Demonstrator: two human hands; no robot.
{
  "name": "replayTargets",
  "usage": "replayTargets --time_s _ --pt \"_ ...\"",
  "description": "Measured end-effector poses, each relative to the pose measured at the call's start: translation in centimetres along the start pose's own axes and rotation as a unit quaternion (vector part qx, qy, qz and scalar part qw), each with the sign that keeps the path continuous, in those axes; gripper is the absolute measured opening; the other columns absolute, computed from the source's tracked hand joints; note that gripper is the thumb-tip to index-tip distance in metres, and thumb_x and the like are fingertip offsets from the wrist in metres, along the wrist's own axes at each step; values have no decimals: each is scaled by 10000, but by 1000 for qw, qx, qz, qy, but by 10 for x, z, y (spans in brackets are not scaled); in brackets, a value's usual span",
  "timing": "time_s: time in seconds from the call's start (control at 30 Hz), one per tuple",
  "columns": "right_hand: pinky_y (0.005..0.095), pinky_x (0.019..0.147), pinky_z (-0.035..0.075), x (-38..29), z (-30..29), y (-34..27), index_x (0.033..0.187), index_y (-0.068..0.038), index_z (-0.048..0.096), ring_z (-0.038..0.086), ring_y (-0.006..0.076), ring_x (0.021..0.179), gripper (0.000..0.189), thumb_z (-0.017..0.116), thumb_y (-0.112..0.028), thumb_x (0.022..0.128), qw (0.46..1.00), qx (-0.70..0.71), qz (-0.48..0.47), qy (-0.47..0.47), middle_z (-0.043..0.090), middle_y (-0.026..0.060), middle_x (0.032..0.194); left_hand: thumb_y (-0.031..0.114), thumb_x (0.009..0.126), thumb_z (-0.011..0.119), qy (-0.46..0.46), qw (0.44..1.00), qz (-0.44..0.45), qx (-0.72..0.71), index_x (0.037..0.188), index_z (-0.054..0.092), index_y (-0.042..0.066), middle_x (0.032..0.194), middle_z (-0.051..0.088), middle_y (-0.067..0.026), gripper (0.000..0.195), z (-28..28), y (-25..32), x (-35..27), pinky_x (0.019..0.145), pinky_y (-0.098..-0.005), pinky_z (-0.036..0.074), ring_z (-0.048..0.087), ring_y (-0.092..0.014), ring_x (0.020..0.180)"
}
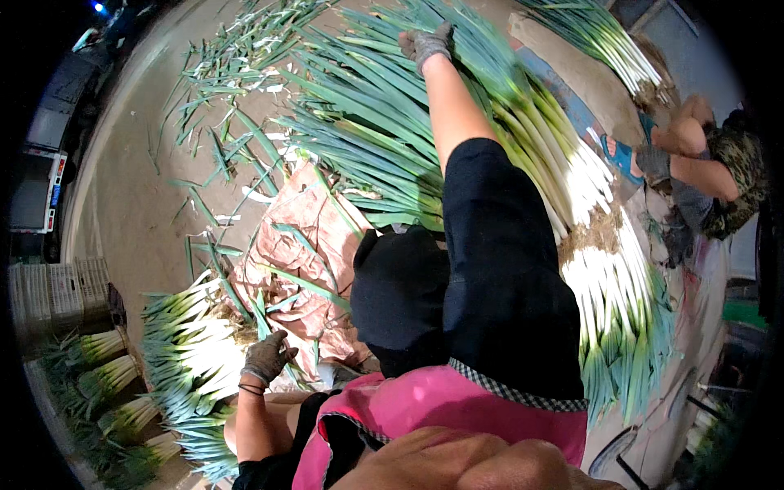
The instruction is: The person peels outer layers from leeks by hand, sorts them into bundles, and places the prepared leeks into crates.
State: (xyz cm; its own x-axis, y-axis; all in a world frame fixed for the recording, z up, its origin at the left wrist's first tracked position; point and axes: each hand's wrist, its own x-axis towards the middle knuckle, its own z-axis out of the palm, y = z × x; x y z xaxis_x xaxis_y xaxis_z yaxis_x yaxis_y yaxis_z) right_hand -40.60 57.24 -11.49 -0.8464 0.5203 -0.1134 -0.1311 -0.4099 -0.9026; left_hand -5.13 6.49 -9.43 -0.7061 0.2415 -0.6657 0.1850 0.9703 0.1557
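Observation:
My right hand (pixel 427 44), in a grey work glove, reaches out over the leaf ends of a large heap of long green onions (pixel 367 116). Its fingers are curled among the leaves, and I cannot tell whether any are gripped. Those onions lie with their white stalks (pixel 588 168) and roots towards the right. My left hand (pixel 267 358), also gloved, hovers low at the left with its fingers apart and nothing visible in it. Close beside it are the root ends of a pile of trimmed green onions (pixel 202 343). A crumpled pinkish sack (pixel 300 245) is spread before me, strewn with loose leaves.
Stripped leaves (pixel 245 61) litter the floor at the upper left. Bundled onions (pixel 113 367) and plastic crates (pixel 61 288) stand far left. More onions (pixel 612 294) lie at right, roots facing the heap. Another person's gloved hand (pixel 654 164) and sandalled foot (pixel 621 156) are there.

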Motion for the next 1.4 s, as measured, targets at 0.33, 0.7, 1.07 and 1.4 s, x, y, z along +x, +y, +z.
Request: replayTargets --time_s 0.33,0.7,1.07,1.4 --pt "320 525 494 -11 9 22 1309 -338 -144 576 201 569 929 520 22 769 995 -11 89 31 575 112 803 416 754 563 -38 998 -34 31 1115 481 74 1018 567 -141 504 4 -3 0 763 -406 422 548 -324 909" --pt "331 545 492 -5 4 49 1326 -322 -107 583 202 601 945 552 27 744 999 39 14 9 592 138 837 412 753 564 -22 998 -22 51 1099 482 58 986 570 -157 502 1 0 -9 750 -403 434 553 -324 888" --pt "295 458 445 -64 21 83 1348 -317 21 537 207 542 987 589 88 650 985 163 47 39 563 123 826 410 755 562 7 999 -6 44 1113 481 59 1008 566 -160 508 17 5 -24 777 -400 425 544 -326 916" --pt "274 468 448 -210 22 101 1194 -147 294 548 162 608 504 540 -41 767 928 256 246 -114 533 81 736 388 746 586 43 998 16 38 1079 496 56 939 582 -144 479 18 26 -54 732 -399 436 562 -313 854"
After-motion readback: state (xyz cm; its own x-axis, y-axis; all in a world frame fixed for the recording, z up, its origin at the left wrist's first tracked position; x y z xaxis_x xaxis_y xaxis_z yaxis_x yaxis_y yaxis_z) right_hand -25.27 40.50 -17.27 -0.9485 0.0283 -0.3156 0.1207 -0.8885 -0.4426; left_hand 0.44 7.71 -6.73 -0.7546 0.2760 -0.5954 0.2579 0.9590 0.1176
